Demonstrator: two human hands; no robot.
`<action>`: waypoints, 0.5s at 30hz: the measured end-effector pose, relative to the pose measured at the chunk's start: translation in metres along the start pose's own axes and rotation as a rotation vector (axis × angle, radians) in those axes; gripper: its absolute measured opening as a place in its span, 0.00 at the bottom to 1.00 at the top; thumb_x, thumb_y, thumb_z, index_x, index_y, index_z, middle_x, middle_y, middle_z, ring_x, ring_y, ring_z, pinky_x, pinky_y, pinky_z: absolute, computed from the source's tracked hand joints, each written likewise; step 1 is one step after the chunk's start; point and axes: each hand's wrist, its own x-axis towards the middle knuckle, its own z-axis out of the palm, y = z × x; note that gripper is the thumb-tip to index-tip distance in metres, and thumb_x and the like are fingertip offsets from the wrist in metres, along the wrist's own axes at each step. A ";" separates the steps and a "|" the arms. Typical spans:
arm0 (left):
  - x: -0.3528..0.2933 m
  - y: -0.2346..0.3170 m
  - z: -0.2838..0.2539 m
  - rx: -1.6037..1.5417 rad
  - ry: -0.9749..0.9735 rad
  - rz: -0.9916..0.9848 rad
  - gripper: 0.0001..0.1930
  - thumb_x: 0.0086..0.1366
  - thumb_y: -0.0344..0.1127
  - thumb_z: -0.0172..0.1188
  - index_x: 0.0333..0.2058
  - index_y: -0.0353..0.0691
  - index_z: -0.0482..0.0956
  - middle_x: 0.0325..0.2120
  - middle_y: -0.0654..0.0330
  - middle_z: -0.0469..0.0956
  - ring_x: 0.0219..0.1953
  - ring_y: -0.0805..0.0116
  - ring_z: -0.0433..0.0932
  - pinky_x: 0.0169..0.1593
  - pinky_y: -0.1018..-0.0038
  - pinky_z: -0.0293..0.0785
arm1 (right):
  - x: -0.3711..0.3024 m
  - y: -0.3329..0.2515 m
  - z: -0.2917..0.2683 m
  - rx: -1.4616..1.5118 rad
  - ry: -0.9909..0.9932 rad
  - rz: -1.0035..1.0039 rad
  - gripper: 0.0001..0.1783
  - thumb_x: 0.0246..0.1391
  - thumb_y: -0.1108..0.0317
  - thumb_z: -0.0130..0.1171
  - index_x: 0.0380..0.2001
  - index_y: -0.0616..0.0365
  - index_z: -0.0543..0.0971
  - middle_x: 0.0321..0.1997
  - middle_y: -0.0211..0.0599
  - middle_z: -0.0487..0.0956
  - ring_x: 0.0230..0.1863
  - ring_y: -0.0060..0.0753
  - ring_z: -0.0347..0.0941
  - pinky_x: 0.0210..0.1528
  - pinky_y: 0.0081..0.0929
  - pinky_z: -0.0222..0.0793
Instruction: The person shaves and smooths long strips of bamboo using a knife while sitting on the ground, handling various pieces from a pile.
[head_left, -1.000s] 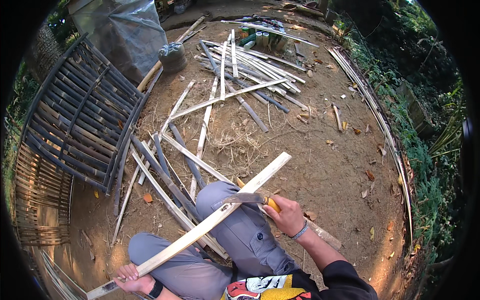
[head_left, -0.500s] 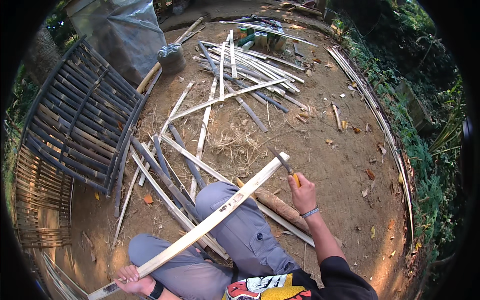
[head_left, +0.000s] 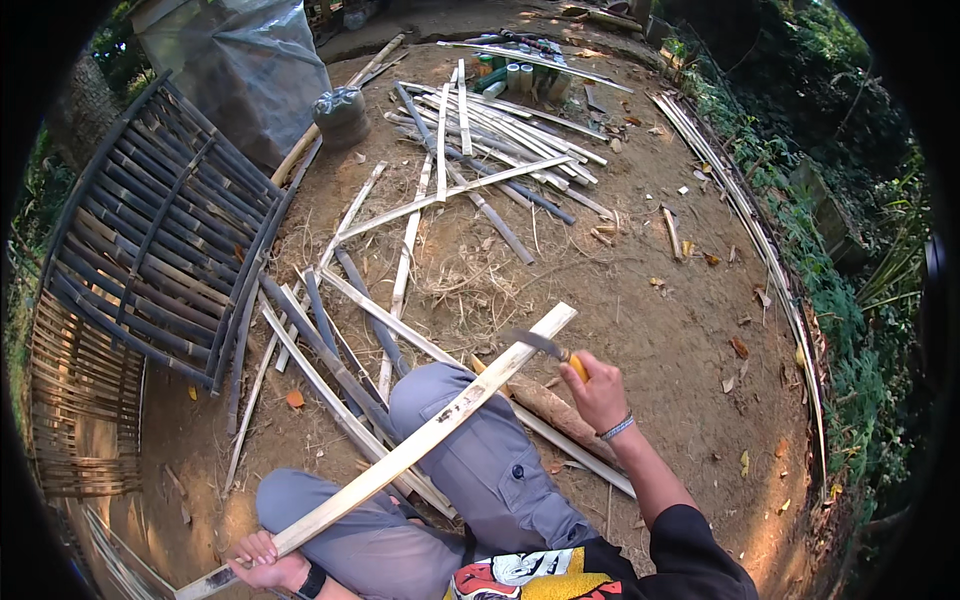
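A long pale split-bamboo strip [head_left: 420,440] lies slantwise across my knees, its far end raised to the upper right. Near its lower end, my left hand [head_left: 257,562] is closed around it. My right hand [head_left: 598,390] grips the yellow handle of a knife [head_left: 545,345]. The dark blade lies across the strip, a little short of its far end, and seems to touch its upper face. Dark marks show about midway along the strip. Beneath it, beside my right knee, a thick brown log [head_left: 555,410] rests on the ground.
Several split bamboo pieces [head_left: 510,135] are heaped ahead, with more poles [head_left: 330,350] by my left knee. A dark bamboo slatted panel [head_left: 165,230] leans at the left above a woven basket-like frame [head_left: 85,400]. Long strips [head_left: 750,220] edge the greenery at right. A filled plastic bag [head_left: 341,118] stands farther off.
My right hand has moved slightly down and left, bringing the knife from the strip's tip to a place farther along it. The left hand and the strip stay nearly still.
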 end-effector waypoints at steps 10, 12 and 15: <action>0.004 -0.002 -0.010 -0.004 -0.064 -0.006 0.23 0.72 0.49 0.34 0.18 0.45 0.58 0.08 0.66 0.54 0.08 0.77 0.50 0.13 0.82 0.48 | 0.009 0.009 -0.007 -0.015 -0.015 0.166 0.21 0.58 0.49 0.55 0.30 0.58 0.75 0.21 0.50 0.76 0.25 0.53 0.75 0.26 0.43 0.68; 0.006 -0.003 -0.008 -0.005 -0.063 0.004 0.23 0.72 0.49 0.34 0.18 0.45 0.58 0.08 0.66 0.54 0.08 0.77 0.50 0.13 0.82 0.48 | 0.005 -0.001 -0.010 0.005 -0.009 0.139 0.22 0.58 0.48 0.55 0.30 0.58 0.75 0.21 0.49 0.76 0.24 0.53 0.75 0.26 0.43 0.68; 0.002 -0.001 -0.002 -0.029 -0.030 -0.007 0.23 0.72 0.49 0.34 0.18 0.45 0.58 0.08 0.66 0.54 0.07 0.77 0.50 0.13 0.82 0.49 | -0.007 -0.004 0.001 -0.028 -0.036 -0.108 0.21 0.57 0.48 0.56 0.31 0.58 0.76 0.21 0.49 0.76 0.25 0.53 0.76 0.26 0.43 0.68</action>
